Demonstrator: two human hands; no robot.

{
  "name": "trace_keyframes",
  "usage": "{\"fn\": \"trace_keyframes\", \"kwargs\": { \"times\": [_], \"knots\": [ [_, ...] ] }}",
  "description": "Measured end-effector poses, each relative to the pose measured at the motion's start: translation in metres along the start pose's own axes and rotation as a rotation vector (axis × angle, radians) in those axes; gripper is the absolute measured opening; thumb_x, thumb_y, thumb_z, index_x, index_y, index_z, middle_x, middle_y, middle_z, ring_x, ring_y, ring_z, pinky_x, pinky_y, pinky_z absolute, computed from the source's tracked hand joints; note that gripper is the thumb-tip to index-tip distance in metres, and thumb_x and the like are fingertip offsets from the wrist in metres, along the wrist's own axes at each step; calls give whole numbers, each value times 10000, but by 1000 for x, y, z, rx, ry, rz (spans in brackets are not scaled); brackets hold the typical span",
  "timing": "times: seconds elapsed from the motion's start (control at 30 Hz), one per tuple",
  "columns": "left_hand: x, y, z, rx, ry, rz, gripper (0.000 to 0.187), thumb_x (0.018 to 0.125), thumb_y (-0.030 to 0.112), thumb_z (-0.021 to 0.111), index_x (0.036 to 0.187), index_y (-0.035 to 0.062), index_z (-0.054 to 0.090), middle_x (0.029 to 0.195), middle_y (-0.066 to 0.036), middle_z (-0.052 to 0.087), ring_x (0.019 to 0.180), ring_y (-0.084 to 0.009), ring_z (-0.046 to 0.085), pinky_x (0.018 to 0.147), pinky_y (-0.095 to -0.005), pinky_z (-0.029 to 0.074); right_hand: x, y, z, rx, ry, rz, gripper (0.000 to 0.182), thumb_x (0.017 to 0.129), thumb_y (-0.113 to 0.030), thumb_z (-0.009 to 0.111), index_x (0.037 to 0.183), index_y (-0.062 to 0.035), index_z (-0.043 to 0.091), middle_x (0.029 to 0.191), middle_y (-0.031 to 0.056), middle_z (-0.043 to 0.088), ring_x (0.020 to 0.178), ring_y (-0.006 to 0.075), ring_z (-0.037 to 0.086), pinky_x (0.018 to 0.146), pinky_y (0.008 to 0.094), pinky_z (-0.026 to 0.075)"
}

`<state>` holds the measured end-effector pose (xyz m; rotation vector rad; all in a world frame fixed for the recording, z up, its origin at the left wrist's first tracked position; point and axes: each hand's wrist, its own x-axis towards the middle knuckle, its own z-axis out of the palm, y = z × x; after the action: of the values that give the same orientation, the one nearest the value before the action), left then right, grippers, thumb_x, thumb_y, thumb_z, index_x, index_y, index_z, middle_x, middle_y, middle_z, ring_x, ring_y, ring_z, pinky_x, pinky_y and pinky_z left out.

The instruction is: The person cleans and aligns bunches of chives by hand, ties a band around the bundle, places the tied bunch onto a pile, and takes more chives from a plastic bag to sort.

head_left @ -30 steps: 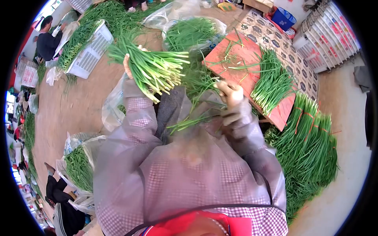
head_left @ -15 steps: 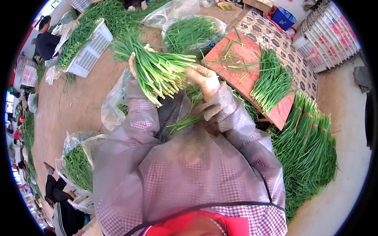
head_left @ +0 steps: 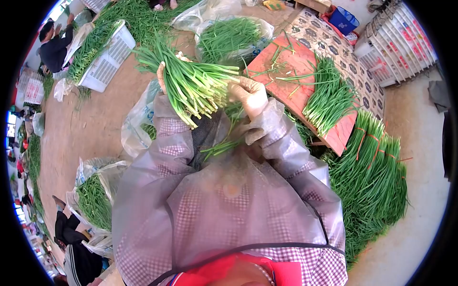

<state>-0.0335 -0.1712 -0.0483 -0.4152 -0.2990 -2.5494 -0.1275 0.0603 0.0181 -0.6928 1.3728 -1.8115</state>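
Note:
A thick bunch of garlic chives (head_left: 195,86) hangs in front of my chest, its pale cut ends toward the lower right and its green leaves toward the upper left. My left hand (head_left: 162,77) is wrapped round it from beneath, mostly hidden by the stems. At the stem ends, the thumb and fingers of my right hand (head_left: 250,95) are closed in a pinch on some of the chives. A few loose chives (head_left: 222,149) lie in my lap.
On my right, a red board (head_left: 291,97) bears a pile of chives (head_left: 329,97). Banded bunches (head_left: 372,162) stand beside it. Plastic bags of greens (head_left: 231,38) and a white crate (head_left: 109,59) stand ahead. A co-worker (head_left: 52,52) is by the crate; another person (head_left: 78,260) sits lower left.
My right hand has shifted very slightly at the stem ends, while the bunch stays in place. The co-worker by the crate has raised an arm.

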Motion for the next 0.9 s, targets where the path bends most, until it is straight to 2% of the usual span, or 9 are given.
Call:
{"fn": "trace_keyframes", "kwargs": {
  "times": [0.17,0.4,0.5,0.63,0.73,0.77,0.8,0.87,0.9],
  "knots": [
    [-2,2,-4,-115,49,-21,494,879,327,507,1163,-76,519,1045,-157,600,1044,-263,530,937,-431,434,-3,-3,-2,62,-136,-61,304,843,-41,606,1136,35,590,980,63,658,809,101,592,703,237,484],
    [2,-8,3,24,-39,-10,492,876,332,509,1151,-75,531,1052,-158,609,1046,-268,531,934,-423,437,0,-13,0,-87,-54,58,282,819,-33,625,1092,33,618,959,64,665,842,125,602,759,265,492],
    [1,-10,5,46,46,-3,445,856,330,559,1119,-27,514,1073,-103,535,1059,-230,497,952,-407,416,3,-6,1,-86,15,20,264,811,-12,601,1071,24,634,936,60,669,804,126,606,724,268,495],
    [-1,-13,11,56,84,-56,500,854,371,535,1159,-24,531,1064,-170,590,1037,-305,540,908,-455,457,15,18,-14,-359,53,-152,268,796,-81,589,1047,-7,646,868,97,680,754,134,627,696,271,496],
    [0,-15,12,61,150,-45,494,843,376,546,1146,-13,546,1050,-176,597,1006,-320,562,900,-465,465,13,25,-20,-510,106,-266,266,787,-140,598,1016,-17,651,820,118,678,728,146,637,685,278,497],
    [-1,-14,11,106,80,-64,497,860,356,530,1172,-30,503,1065,-157,580,1033,-290,542,946,-442,426,8,24,-20,-557,137,-284,264,785,-169,607,997,-19,653,799,125,676,715,153,641,677,282,498],
    [-1,-14,13,152,9,-83,502,877,335,514,1199,-47,460,1080,-138,564,1061,-260,522,992,-420,387,4,22,-22,-557,134,-284,264,785,-169,607,997,-19,653,799,125,676,715,153,641,677,282,498],
    [-3,-15,16,186,146,-49,509,847,340,548,1170,-48,489,1057,-137,581,1035,-275,535,962,-436,415,-4,16,-27,-532,141,-43,221,793,-151,601,957,-13,656,787,108,680,701,144,638,664,280,498],
    [-2,-17,19,186,221,-15,503,836,334,559,1163,-43,498,1054,-139,584,1029,-279,536,948,-438,428,-8,19,-30,-469,134,-53,181,800,-139,606,916,-10,658,750,71,670,660,110,605,624,259,481]
  ]
}}
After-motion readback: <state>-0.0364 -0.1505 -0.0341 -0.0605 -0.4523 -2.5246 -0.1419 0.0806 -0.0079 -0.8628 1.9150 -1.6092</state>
